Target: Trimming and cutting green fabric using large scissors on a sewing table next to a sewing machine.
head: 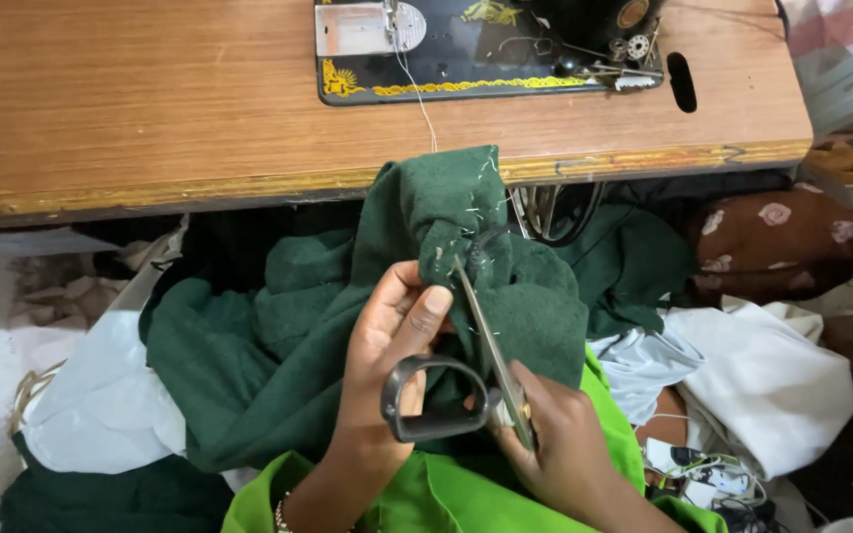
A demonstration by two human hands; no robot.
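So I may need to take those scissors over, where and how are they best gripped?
By the black loop handle, coming from below, on the person's side. The scissors point blades-up into the dark green fabric, so the handle end lies nearest. The right hand holds near the pivot; the left hand lies beside the loop.

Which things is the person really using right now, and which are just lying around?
In use:
- dark green cloth, pinched by the left hand
- scissors, held in the right hand, blades at the seam's white thread ends

Lying about:
- black sewing machine on the wooden table
- white cloth
- brown flowered cloth
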